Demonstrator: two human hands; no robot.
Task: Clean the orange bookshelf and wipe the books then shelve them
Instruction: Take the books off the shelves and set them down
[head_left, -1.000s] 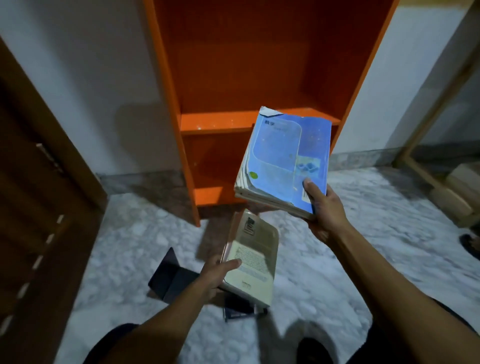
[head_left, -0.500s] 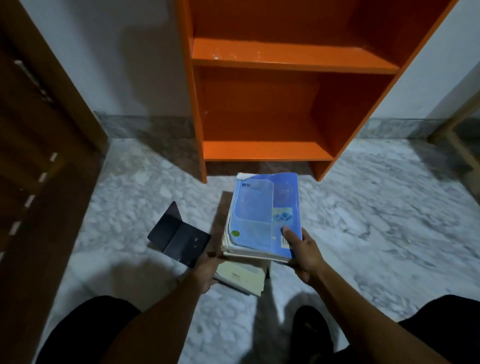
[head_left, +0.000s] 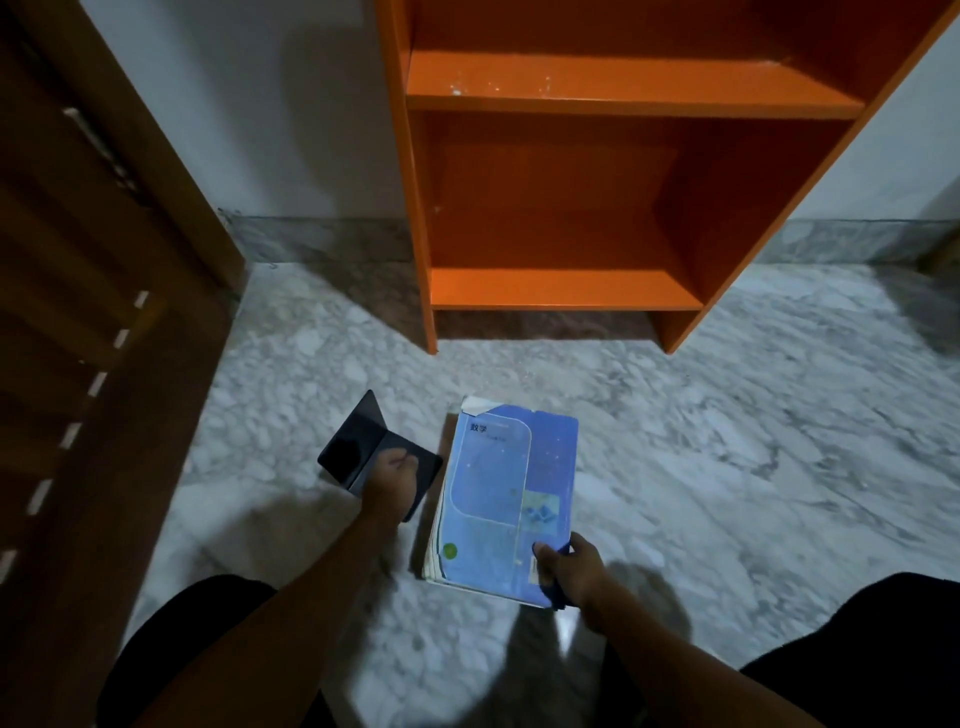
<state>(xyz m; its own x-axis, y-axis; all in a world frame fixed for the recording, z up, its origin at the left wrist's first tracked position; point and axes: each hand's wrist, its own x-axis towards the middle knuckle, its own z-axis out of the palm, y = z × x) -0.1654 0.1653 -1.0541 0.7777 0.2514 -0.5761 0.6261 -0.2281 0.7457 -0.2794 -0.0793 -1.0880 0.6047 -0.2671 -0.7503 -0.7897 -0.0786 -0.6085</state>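
Note:
The orange bookshelf (head_left: 566, 288) stands against the wall with bare shelves; white specks dot the upper shelf (head_left: 597, 85). A stack of books topped by a blue book (head_left: 511, 493) lies flat on the marble floor in front of it. My right hand (head_left: 569, 571) grips the stack's near right corner, thumb on the cover, with something dark blue bunched under the fingers. My left hand (head_left: 389, 483) rests with curled fingers on a black folded bookend (head_left: 345, 452) just left of the stack; its fingers are hidden, so I cannot see if it has hold of the bookend.
A dark wooden door (head_left: 78, 312) fills the left side. White wall and a grey skirting (head_left: 322, 239) run behind the shelf. My knees (head_left: 857, 649) show at the bottom corners. Marble floor (head_left: 753, 441) stretches to the right.
The blue stack came down from in front of the shelf onto the floor, covering the cream book. My left hand left the cream book and moved onto the black bookend.

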